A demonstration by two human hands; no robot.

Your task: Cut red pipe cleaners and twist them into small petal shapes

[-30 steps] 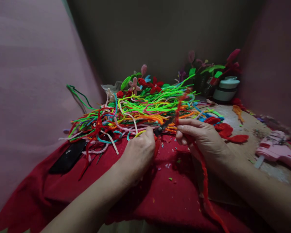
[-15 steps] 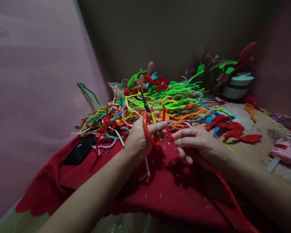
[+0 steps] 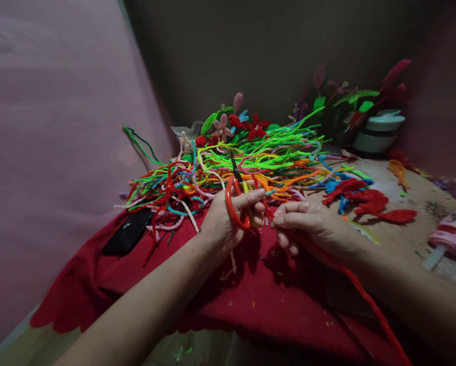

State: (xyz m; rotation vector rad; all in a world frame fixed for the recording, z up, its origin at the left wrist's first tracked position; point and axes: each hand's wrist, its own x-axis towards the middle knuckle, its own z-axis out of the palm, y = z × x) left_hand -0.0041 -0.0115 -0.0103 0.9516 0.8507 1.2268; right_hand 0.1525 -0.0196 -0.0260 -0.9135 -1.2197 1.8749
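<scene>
My left hand [image 3: 228, 216] is closed round scissors [image 3: 233, 206] with red handles, their dark blades pointing up and away. A yellow piece shows beside the handles, partly hidden by the fingers. Just to the right, my right hand [image 3: 304, 223] pinches a long red fuzzy stem [image 3: 365, 295]. The stem's short end stands up near the fingers of my left hand, and its long part runs under my right forearm to the bottom right. Behind both hands lies a big pile of coloured fuzzy stems [image 3: 251, 157].
A black phone [image 3: 127, 234] rests at the left on the red cloth [image 3: 258, 310]. Red petal shapes [image 3: 376, 203] lie at the right, near a pink glue gun [image 3: 454, 234]. Fuzzy flowers [image 3: 256, 127] and a lidded pale container [image 3: 378, 133] stand behind.
The scissors have turned slightly in my left hand, with more of the blades showing. My right hand stays pinched on the red stem, whose upright end now sits lower. The view has shifted slightly.
</scene>
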